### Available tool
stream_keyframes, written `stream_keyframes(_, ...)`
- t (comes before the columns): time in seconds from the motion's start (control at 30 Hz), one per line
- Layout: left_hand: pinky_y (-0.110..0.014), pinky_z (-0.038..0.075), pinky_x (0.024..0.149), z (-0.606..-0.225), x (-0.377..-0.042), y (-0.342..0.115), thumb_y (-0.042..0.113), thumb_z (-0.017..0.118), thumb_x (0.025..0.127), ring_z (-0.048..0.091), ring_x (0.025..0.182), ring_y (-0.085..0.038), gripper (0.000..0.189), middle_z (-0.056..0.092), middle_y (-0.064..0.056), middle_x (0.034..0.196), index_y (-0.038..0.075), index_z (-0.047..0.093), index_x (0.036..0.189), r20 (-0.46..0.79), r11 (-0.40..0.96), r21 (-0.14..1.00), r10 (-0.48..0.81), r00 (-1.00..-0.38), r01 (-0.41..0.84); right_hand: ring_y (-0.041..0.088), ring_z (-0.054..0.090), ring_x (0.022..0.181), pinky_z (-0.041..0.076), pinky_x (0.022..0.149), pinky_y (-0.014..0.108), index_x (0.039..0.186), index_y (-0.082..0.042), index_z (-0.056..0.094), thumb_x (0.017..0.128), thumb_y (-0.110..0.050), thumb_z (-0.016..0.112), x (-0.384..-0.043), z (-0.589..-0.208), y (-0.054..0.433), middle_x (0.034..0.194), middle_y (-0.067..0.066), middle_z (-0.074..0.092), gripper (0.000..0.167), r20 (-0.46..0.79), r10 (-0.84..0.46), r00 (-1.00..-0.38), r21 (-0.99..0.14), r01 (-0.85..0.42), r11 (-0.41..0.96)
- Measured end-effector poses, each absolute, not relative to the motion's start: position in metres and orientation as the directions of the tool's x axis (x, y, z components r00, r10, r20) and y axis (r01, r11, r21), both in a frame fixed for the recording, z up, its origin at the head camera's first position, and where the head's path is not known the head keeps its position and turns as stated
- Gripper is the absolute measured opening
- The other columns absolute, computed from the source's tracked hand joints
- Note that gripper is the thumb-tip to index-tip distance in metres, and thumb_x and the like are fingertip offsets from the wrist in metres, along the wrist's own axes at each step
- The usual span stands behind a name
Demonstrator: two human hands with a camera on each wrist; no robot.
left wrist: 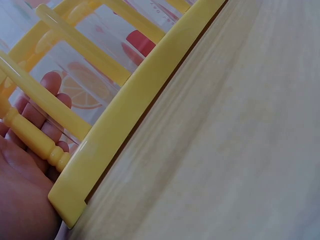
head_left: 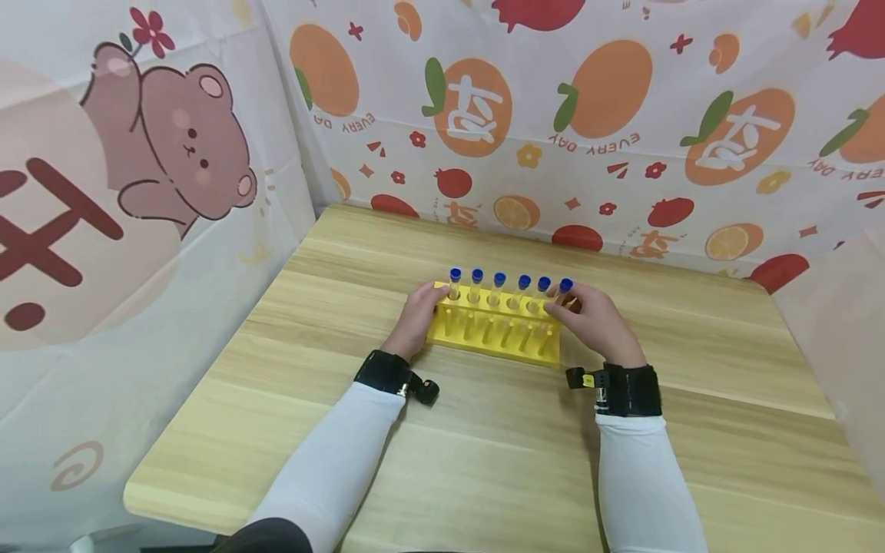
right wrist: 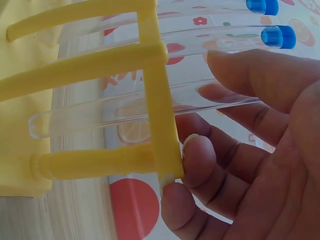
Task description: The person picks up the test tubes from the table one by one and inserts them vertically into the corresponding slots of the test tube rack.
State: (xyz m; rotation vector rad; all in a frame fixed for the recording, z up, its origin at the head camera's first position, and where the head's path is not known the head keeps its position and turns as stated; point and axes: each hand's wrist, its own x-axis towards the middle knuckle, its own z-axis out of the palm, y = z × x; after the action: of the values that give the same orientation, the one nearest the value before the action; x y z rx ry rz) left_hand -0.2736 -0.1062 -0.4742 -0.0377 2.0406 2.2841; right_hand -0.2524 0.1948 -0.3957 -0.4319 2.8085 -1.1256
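A yellow test tube rack (head_left: 494,349) stands on the table, holding several clear test tubes with blue caps (head_left: 499,279). My left hand (head_left: 415,315) grips the rack's left end, thumb at the top plate. In the left wrist view, its fingers (left wrist: 50,100) curl behind the end post. At the other end, my right hand (head_left: 604,326) has thumb and index finger around the rightmost test tube (right wrist: 90,120), below its cap. That tube leans slightly right and runs through its hole in the top plate. Two other right fingertips (right wrist: 197,155) are at the plate's end.
The rack is near the middle of a light wooden table (head_left: 311,346). Behind the table hangs a fruit-printed cloth (head_left: 588,177), and a bear-printed cloth (head_left: 187,146) hangs on the left. Each wrist wears a black strap (head_left: 632,390) with a small camera.
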Motion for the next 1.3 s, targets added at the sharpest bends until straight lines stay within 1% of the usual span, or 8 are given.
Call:
stream_keyframes(0.13,-0.023,0.046,0.077,-0.4771,-0.2729,-0.1056,0.027,0.051,0.098,0.053,0.091,-0.013,0.020,0.056,-0.002,0.102,0.009,0.059,0.097,-0.067,-0.122,0.990,0.042,-0.997,-0.071,0.027,0.055,0.084,0.049,0.073,0.035,0.118,-0.016,0.062,0.095,-0.040,0.062,-0.2507,-0.3972,0.1940,0.095,0.008,0.062,0.033,0.029,-0.288,-0.957,-0.690,-0.228,0.687)
stream_keyframes(0.43,-0.022,0.047,0.074,-0.4766,-0.2751,-0.1067,0.028,0.050,0.098,0.054,0.089,-0.012,0.021,0.057,-0.003,0.103,0.009,0.059,0.096,-0.058,-0.117,0.991,0.047,-0.997,-0.063,0.027,0.056,0.083,0.050,0.073,0.035,0.117,-0.015,0.063,0.094,-0.042,0.063,-0.2544,-0.3974,0.1950,0.095,0.007,0.064,0.035,0.053,-0.299,-0.953,-0.671,-0.255,0.696)
stream_keyframes(0.7,-0.022,0.047,0.072,-0.4761,-0.2739,-0.1061,0.027,0.051,0.098,0.054,0.087,-0.012,0.020,0.056,-0.003,0.101,0.009,0.059,0.096,-0.060,-0.121,0.991,0.040,-0.997,-0.064,0.027,0.056,0.085,0.050,0.074,0.035,0.119,-0.015,0.062,0.094,-0.043,0.063,-0.2536,-0.3964,0.1950,0.096,0.007,0.064,0.037,0.041,-0.300,-0.953,-0.679,-0.247,0.691)
stream_keyframes(0.93,-0.022,0.046,0.074,-0.4744,-0.2735,-0.1067,0.026,0.050,0.100,0.053,0.087,-0.011,0.019,0.055,-0.001,0.100,0.010,0.059,0.094,-0.068,-0.128,0.989,0.050,-0.996,-0.074,0.027,0.056,0.085,0.050,0.074,0.035,0.119,-0.015,0.062,0.094,-0.041,0.063,-0.2529,-0.3965,0.1948,0.097,0.007,0.064,0.036,0.040,-0.299,-0.953,-0.678,-0.246,0.693)
stream_keyframes(1.17,-0.025,0.048,0.075,-0.4715,-0.2743,-0.1078,0.021,0.047,0.102,0.054,0.086,-0.011,0.017,0.056,0.001,0.098,0.011,0.058,0.095,-0.096,-0.107,0.989,0.068,-0.993,-0.103,0.028,0.056,0.085,0.050,0.074,0.035,0.119,-0.015,0.062,0.094,-0.041,0.063,-0.2540,-0.3978,0.1955,0.097,0.008,0.064,0.036,0.042,-0.300,-0.953,-0.682,-0.247,0.688)
stream_keyframes(1.3,-0.024,0.047,0.076,-0.4727,-0.2742,-0.1077,0.022,0.047,0.102,0.054,0.086,-0.011,0.018,0.056,0.001,0.099,0.011,0.059,0.096,-0.101,-0.111,0.988,0.070,-0.992,-0.108,0.028,0.056,0.086,0.050,0.074,0.035,0.119,-0.016,0.062,0.094,-0.042,0.063,-0.2537,-0.3983,0.1955,0.097,0.008,0.063,0.036,0.039,-0.298,-0.954,-0.687,-0.242,0.685)
